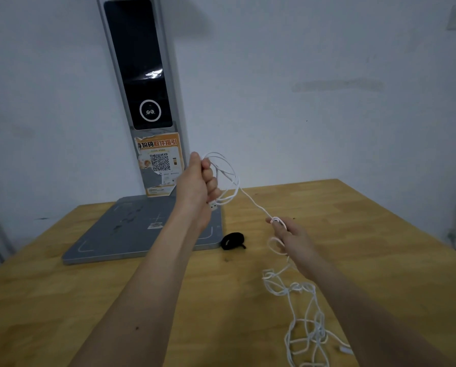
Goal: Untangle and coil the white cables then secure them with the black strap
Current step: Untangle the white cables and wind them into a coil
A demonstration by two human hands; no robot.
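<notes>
Mid-coil: left hand (197, 181) gripping finished loops, right hand (288, 237) pinching white cables (250, 201); next, freeing near-right tangle.

Wooden table (89, 300) against a pale wall (301, 62), grey flat-based device (131, 234) at its back left, upright grey column with a dark screen (139, 64), orange QR-code sticker (159, 162) below the screen
</notes>
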